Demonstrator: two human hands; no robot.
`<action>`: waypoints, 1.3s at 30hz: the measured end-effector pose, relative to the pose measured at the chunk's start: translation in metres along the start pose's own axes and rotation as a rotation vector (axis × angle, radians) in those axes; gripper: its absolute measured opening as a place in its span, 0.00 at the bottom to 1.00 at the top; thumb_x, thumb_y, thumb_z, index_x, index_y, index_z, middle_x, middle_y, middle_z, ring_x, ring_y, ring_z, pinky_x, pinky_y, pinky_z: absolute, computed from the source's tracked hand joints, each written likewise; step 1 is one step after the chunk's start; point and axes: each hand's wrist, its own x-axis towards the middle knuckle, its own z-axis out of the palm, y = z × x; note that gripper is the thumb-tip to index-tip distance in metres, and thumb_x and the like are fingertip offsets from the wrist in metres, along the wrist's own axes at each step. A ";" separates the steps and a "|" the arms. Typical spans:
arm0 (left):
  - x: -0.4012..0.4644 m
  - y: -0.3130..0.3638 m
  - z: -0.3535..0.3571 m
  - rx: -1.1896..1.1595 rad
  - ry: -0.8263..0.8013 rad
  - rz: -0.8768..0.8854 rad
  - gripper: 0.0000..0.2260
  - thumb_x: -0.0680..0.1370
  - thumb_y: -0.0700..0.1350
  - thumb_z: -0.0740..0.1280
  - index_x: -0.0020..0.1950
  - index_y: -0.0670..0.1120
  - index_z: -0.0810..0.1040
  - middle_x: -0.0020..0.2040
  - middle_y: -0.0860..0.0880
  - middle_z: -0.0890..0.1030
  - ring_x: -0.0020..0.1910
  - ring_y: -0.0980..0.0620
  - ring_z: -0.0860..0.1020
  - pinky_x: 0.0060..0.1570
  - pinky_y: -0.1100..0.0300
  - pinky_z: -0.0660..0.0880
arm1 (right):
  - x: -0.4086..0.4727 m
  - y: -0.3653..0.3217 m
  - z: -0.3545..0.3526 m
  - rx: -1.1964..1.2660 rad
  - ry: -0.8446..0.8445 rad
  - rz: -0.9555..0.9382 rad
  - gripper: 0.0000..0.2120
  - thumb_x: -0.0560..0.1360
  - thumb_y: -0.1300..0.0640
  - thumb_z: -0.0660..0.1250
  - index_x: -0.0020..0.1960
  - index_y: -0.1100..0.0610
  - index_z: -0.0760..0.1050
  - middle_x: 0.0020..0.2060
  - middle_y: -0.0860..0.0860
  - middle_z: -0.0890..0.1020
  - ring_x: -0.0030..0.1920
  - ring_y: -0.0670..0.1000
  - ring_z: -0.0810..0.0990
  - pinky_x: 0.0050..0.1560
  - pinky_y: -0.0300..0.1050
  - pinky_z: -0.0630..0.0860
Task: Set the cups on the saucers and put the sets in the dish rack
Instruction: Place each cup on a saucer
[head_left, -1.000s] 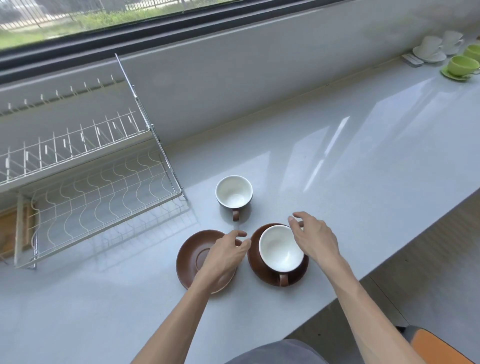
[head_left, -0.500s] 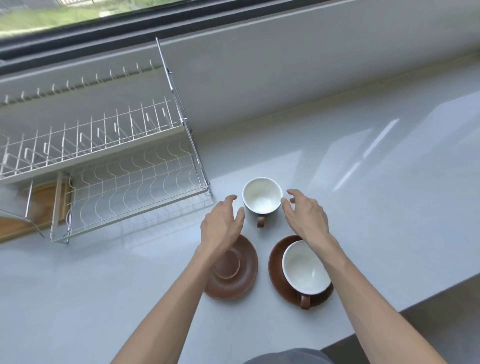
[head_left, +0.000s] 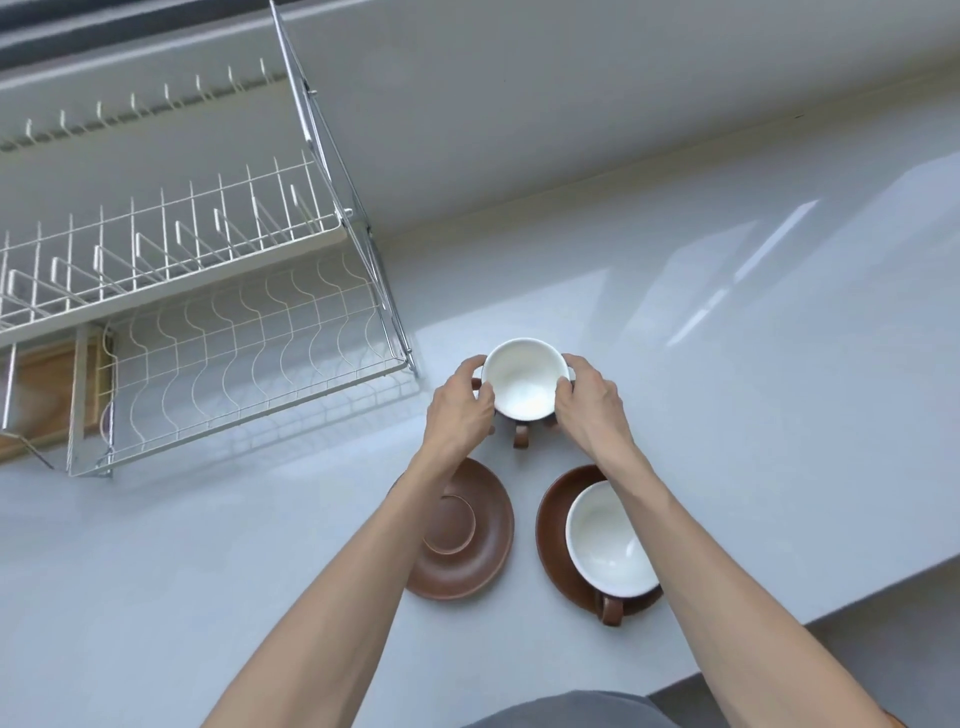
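- Near right: brown saucer (head_left: 550, 525) already carrying a white-lined cup (head_left: 610, 540), handle toward viewer; one set made.
- Near left: second brown saucer (head_left: 467, 530) bare, just beside the set, partly under the left forearm.
- Mid: loose cup (head_left: 524, 376) on the grey counter (head_left: 753, 415), beyond both saucers, handle pointing near.
- Left hand (head_left: 460, 408) and right hand (head_left: 589, 405) now curled round that cup's sides, fingers holding it; half a second ago spread open and short of it.
- Means grasp closed; probably next a lift back onto the bare saucer.
- Far left: white wire dish rack (head_left: 249, 358), both tiers without crockery; no set racked yet.
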 end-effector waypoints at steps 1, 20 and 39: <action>0.000 0.000 0.000 -0.008 0.003 0.000 0.18 0.81 0.44 0.59 0.70 0.53 0.71 0.60 0.44 0.80 0.43 0.42 0.85 0.47 0.47 0.84 | 0.000 0.000 0.000 0.007 0.003 0.002 0.22 0.81 0.61 0.53 0.74 0.56 0.68 0.57 0.63 0.81 0.60 0.66 0.77 0.62 0.56 0.74; -0.053 -0.016 -0.042 0.084 0.077 0.044 0.18 0.78 0.45 0.60 0.67 0.54 0.73 0.57 0.47 0.82 0.49 0.43 0.84 0.59 0.47 0.78 | -0.055 -0.021 0.021 0.037 0.038 -0.083 0.22 0.77 0.61 0.52 0.67 0.56 0.73 0.51 0.62 0.83 0.50 0.68 0.83 0.58 0.59 0.78; -0.142 -0.085 -0.065 0.038 0.037 -0.067 0.19 0.75 0.48 0.61 0.66 0.55 0.75 0.53 0.54 0.81 0.50 0.44 0.84 0.60 0.49 0.76 | -0.153 0.005 0.084 0.020 0.013 -0.095 0.20 0.75 0.58 0.52 0.63 0.54 0.75 0.49 0.61 0.83 0.51 0.67 0.81 0.54 0.61 0.79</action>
